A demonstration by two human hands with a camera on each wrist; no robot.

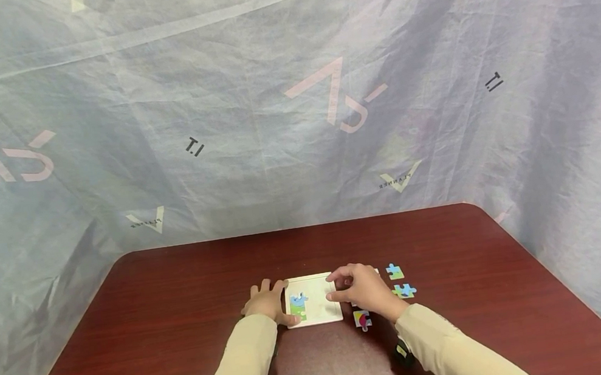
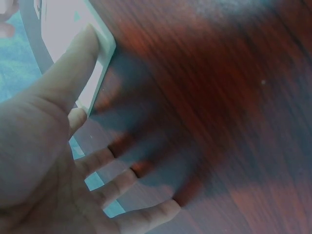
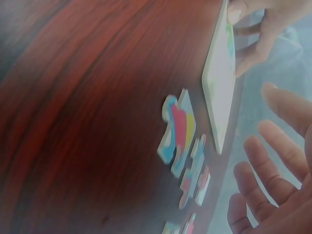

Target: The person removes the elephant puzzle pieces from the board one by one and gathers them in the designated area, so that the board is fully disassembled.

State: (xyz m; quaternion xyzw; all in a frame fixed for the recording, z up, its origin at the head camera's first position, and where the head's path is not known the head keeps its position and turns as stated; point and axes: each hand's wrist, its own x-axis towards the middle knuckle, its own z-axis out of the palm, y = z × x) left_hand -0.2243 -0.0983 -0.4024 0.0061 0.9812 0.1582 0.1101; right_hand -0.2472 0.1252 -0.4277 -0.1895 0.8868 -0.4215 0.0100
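A pale puzzle board (image 1: 320,301) with a raised rim lies flat on the table. Blue and green puzzle pieces (image 1: 299,313) sit at its left side. My left hand (image 1: 263,304) is at the board's left edge, thumb (image 2: 75,63) on the corner and the other fingers spread over the tabletop. Above the board's right side hovers my right hand (image 1: 365,290), its fingers loosely bent and apart, with nothing seen between them in the right wrist view. A pink, yellow and blue piece (image 3: 179,127) lies by the board's near right corner.
Right of my right hand lie a blue-green piece (image 1: 395,272) and another blue piece (image 1: 406,290). More pieces (image 3: 194,170) are partly hidden under that hand. The dark red wooden table (image 1: 182,322) ends at a hanging grey cloth (image 1: 255,174).
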